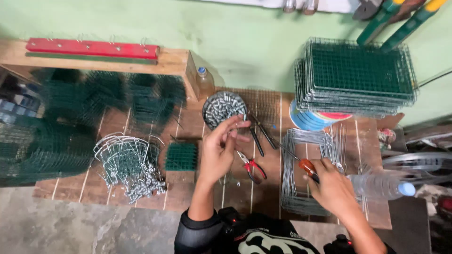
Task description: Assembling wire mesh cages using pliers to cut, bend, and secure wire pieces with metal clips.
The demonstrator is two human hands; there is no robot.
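Screwdriver [301,163], orange-handled, gripped in right hand [333,188]; left hand [221,150] pinches something small beside screw bowl [223,108].

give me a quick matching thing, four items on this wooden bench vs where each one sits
Items:
1. round bowl of metal pieces
2. red-handled pliers
3. stack of green mesh trays
4. clear plastic bottle

Places:
A. far right, on top of a round colourful thing
B. lying on its side, by the right hand
C. just beyond the left hand fingertips
D. on the planks between the two hands

Pairs: 1-C, 2-D, 3-A, 4-B
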